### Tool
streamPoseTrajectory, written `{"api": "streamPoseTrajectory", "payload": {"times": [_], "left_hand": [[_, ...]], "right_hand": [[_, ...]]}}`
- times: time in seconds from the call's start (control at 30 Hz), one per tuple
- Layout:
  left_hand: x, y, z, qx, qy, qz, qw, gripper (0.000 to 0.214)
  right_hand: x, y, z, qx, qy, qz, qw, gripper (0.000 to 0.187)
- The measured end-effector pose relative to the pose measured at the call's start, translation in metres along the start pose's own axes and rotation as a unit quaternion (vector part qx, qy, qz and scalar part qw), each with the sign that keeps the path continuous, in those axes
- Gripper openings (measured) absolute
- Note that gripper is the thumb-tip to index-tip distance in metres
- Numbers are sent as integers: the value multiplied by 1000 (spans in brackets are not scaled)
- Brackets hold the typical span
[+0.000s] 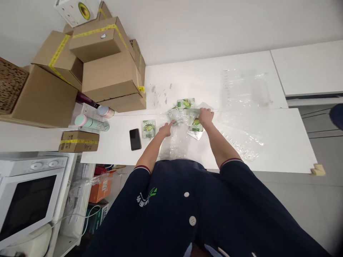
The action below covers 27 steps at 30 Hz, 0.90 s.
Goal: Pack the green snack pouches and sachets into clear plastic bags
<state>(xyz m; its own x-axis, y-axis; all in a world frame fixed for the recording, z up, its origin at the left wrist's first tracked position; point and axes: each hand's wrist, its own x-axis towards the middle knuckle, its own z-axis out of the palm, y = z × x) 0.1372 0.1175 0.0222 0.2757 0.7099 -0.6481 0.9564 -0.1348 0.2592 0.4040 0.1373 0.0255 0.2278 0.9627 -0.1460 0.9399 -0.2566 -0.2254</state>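
Several small green-and-white sachets lie in a loose cluster on the white table. My left hand reaches toward the cluster with its index finger stretched out, touching a clear-wrapped sachet. My right hand rests curled on the cluster's right side, fingers closed over a sachet. One more sachet lies apart to the left. A clear plastic bag lies flat in front of me, between my forearms.
A black phone lies left of the sachets. Stacked cardboard boxes with yellow tape, a small box and bottles crowd the left. More clear plastic sheeting lies on the table's right. A white microwave stands lower left.
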Motion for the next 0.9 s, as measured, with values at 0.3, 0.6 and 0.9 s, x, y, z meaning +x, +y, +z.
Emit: {"api": "streamPoseTrajectory", "payload": {"times": [0.3,0.6,0.9], "left_hand": [[-18,-34,32,-104,228,72,966,62],[-136,-65,135,43,235,185,953,63],[-113,-54,139,160,167,176,957,69]], "right_hand": [[-117,-3,-17,209,-164,-207,942,28],[-148,-40,68,77,-236,-246,937,32],[-175,-26,97,96,-101,-149,979,45]]}}
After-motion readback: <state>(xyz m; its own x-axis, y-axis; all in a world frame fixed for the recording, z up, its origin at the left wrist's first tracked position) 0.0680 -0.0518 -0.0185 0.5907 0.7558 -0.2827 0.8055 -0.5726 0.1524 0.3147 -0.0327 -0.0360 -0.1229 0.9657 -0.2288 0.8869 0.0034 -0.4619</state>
